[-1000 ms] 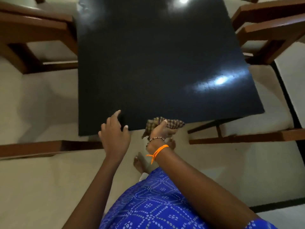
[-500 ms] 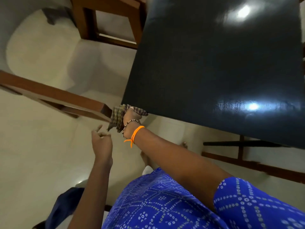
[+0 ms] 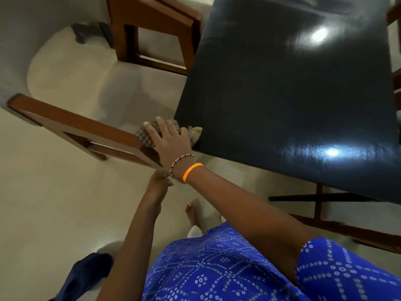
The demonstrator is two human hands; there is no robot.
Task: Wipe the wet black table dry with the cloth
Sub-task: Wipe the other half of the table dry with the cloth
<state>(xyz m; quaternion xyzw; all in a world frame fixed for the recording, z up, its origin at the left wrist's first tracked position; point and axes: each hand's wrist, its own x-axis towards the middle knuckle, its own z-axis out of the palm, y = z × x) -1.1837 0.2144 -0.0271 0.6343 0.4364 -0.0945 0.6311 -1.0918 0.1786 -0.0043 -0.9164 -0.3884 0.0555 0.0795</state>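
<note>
Checked cloth (image 3: 143,137) at the near-left corner of the glossy black table (image 3: 293,94), right hand (image 3: 171,142) pressing it with flat spread fingers, left hand (image 3: 160,179) tucked under the right wrist, its grip impossible to tell, wooden chair (image 3: 71,124) just left

Brown wooden chairs (image 3: 156,20) stand on a pale glossy floor (image 3: 54,203)

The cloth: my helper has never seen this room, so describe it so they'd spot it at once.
Find the big glossy black table and go to its near corner, beside the wooden chair. There the right hand lies flat on the cloth, a crumpled brown-checked rag. It is the only checked thing among plain dark and wooden surfaces.
</note>
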